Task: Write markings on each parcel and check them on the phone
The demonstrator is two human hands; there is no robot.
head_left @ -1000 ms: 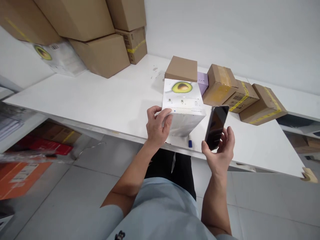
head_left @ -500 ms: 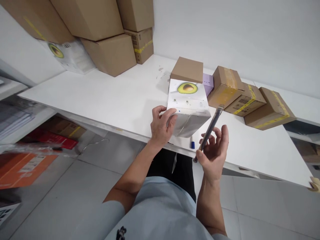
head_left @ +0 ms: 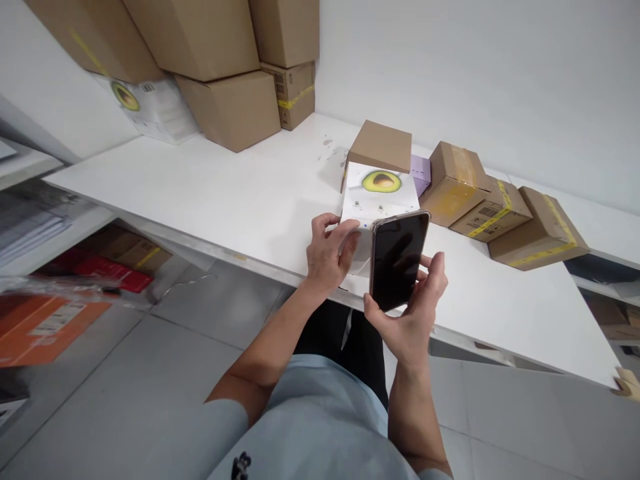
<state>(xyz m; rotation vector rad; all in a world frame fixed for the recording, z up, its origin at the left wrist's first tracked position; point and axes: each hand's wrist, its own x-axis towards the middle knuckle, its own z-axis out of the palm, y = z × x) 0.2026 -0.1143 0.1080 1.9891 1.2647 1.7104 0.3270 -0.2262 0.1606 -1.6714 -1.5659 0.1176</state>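
Note:
A white box with an avocado picture stands near the front edge of the white table. My left hand is at its near left corner, fingers bent over the top edge and thumb against the front side. In my right hand is a smartphone, tilted upright, its dark screen facing me. The thumb presses one side and the fingers wrap the other. The phone covers the right part of the box's near side.
Directly behind the white box is a brown carton, with a purple box beside it. Taped cartons line the right. Large cartons are stacked at the back left. The table's front edge runs before me.
The smartphone has turned from edge-on to showing its screen and moved left in front of the box. My left hand stays at the box corner. The whole view has shifted slightly.

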